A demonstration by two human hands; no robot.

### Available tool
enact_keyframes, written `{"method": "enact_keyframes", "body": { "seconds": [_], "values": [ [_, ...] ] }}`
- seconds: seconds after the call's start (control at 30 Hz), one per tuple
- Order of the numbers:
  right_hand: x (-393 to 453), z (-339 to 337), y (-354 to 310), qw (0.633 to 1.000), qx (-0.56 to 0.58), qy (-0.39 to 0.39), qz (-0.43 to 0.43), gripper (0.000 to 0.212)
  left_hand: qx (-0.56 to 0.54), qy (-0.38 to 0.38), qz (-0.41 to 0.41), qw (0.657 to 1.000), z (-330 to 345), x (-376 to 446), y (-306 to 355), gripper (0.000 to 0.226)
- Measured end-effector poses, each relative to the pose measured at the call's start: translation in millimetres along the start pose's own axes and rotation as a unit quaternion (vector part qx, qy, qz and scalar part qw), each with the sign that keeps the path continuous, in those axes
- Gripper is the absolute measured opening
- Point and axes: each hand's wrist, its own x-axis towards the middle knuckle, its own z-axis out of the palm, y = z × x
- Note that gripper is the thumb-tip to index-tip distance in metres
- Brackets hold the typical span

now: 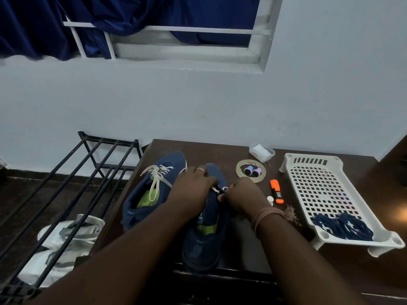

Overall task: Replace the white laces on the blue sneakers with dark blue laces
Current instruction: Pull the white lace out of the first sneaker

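1. My left hand [193, 190] lies over the near blue sneaker [206, 227], fingers curled down at its eyelets, pinching a bit of white lace [216, 190].
2. My right hand [241, 198] is at 3 o'clock of the left one, almost touching it, fingers curled in and pinching a dark lace end [220, 195] at the same eyelet spot. Exact finger contact is too small to read.
3. The near sneaker's heel sits at the table's [242, 249] 6 o'clock edge, toe pointing to 12.
4. The second blue sneaker [154, 186] is at 10 o'clock of the first, just beside it, white laces [157, 175] threaded in and hanging loose into the opening. Its outer side is close to the table's 9 o'clock edge.
5. Spare dark blue laces [343, 225] are piled in the near end of the white plastic tray [319, 179], at 3 o'clock of my hands, well apart.
6. Bare tabletop lies between my right wrist and the tray.
7. The orange highlighter [277, 191] and a small white cap [270, 199] are at 2 o'clock, near my right hand.
8. A tape roll [242, 166] with two small spools [252, 171] inside is at 1 o'clock, and a clear box [262, 151] sits beyond it by the wall.
9. A black rack [66, 183] stands off the table's 9 o'clock edge, with white shoes [66, 238] under it.
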Motion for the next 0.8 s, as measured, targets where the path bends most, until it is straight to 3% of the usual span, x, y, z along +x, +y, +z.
{"method": "enact_keyframes", "body": {
  "seconds": [0.13,0.3,0.47,0.53,0.6,0.7,0.8],
  "values": [
    [-2,-3,-4,1.0,0.002,-0.001,-0.008,0.027,0.005,0.029,0.004,1.0,1,14,9,0.022],
    [-6,-2,-4,0.999,-0.024,0.017,-0.026,0.028,0.029,0.035,-0.032,0.998,-6,21,18,0.017],
    [-11,-5,-7,0.995,-0.085,0.012,-0.054,0.018,-0.096,0.145,-0.228,0.958,-36,27,-14,0.013],
    [-12,-9,-10,0.993,-0.096,-0.01,-0.06,0.018,-0.113,0.142,-0.262,0.948,-35,21,-27,0.016],
    [-14,-13,-12,0.996,-0.062,-0.034,-0.048,0.026,-0.113,0.105,-0.21,0.966,-30,14,-25,0.022],
    [-18,-14,-14,0.998,-0.027,-0.047,-0.03,0.028,-0.091,0.025,-0.06,0.994,-27,10,-6,0.034],
    [-18,-11,-12,0.998,-0.042,-0.023,-0.039,0.028,0.01,-0.036,-0.012,0.999,-24,10,10,0.022]
  ]
}}
